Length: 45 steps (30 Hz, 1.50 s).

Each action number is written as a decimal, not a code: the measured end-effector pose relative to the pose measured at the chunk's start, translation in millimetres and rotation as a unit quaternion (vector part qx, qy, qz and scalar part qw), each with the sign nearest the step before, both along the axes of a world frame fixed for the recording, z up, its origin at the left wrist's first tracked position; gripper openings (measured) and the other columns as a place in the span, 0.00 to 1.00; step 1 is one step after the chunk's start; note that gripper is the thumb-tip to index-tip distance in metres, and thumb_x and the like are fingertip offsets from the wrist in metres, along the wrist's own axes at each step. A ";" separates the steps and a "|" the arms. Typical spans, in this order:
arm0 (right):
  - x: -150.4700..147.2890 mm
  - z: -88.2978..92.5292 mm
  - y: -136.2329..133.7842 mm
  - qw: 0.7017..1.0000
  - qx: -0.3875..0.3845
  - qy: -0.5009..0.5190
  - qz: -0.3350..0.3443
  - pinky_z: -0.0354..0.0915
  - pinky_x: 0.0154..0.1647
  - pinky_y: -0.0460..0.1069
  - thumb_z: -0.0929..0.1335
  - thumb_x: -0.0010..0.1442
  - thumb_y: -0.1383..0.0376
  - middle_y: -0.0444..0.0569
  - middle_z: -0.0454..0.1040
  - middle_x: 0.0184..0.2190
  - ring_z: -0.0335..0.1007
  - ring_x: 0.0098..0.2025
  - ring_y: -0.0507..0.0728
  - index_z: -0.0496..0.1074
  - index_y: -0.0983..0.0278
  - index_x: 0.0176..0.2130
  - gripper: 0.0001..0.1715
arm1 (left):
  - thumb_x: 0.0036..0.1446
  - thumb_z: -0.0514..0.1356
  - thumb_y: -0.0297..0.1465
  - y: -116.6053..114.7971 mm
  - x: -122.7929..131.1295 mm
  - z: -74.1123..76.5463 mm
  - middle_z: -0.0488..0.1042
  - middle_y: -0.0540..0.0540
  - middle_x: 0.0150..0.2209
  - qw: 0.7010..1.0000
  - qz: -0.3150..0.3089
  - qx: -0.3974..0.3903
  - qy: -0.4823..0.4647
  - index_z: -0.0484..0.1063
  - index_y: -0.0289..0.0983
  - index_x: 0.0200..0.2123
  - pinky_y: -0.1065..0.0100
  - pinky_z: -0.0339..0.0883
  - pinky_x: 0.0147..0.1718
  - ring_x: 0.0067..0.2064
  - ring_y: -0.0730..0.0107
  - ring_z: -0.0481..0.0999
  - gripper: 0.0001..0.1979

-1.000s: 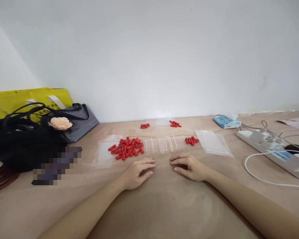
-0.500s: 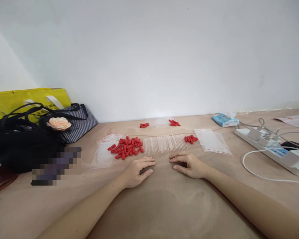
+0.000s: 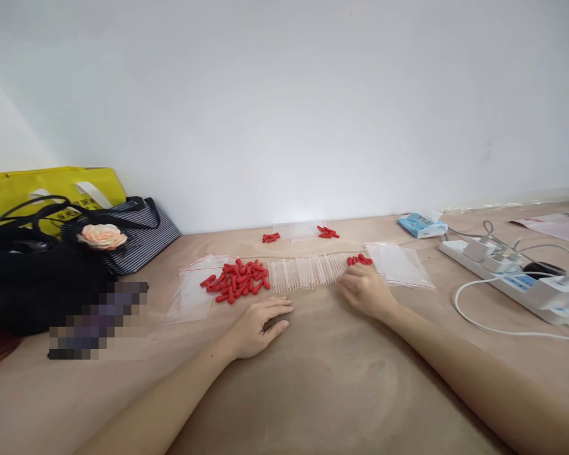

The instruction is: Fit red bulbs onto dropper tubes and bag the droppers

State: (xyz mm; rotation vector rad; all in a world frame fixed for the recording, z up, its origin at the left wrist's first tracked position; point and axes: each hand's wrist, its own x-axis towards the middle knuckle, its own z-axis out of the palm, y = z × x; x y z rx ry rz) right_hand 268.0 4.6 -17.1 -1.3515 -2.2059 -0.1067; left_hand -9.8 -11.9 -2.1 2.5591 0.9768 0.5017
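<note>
Open tabletop between left hand and right hand, sticks blocking ahead, red pile leftward

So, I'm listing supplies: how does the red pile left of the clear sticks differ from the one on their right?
The left red pile shows many pieces; the right red pile shows only a few. No hand covers the left red pile, while the right hand partly hides the right red pile. Both lie beside the clear sticks.

The small bulbs are red. The tissue pack is light blue, the shopping bag is yellow, the other bag has dark-and-white stripes.
</note>
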 end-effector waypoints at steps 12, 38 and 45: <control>32.8 5.9 68.0 0.973 -0.105 -0.077 -0.190 0.53 0.43 0.61 0.59 0.56 0.62 0.55 0.66 0.44 0.56 0.47 0.65 0.73 0.60 0.37 0.16 | 0.56 0.52 0.33 1.5 -1.2 -1.0 0.69 0.46 0.49 1.000 -0.014 -0.009 -0.022 0.67 0.40 0.47 0.60 0.58 0.52 0.53 0.66 0.64 0.15; -28.0 -12.1 -6.1 0.901 -0.237 0.333 0.148 0.63 0.26 0.45 0.65 0.52 0.61 0.46 0.71 0.26 0.66 0.26 0.50 0.63 0.64 0.31 0.08 | 0.48 0.55 0.36 49.4 34.1 17.1 0.70 0.45 0.32 0.932 0.328 0.125 0.093 0.71 0.39 0.25 0.61 0.60 0.39 0.39 0.60 0.66 0.08; -31.5 -6.5 -15.5 0.966 -0.125 0.195 0.119 0.62 0.32 0.48 0.64 0.49 0.71 0.45 0.71 0.28 0.65 0.30 0.52 0.67 0.63 0.31 0.06 | 0.43 0.56 0.41 77.2 62.8 12.3 0.67 0.35 0.41 0.897 0.400 0.129 0.135 0.73 0.35 0.28 0.52 0.54 0.44 0.47 0.47 0.60 0.16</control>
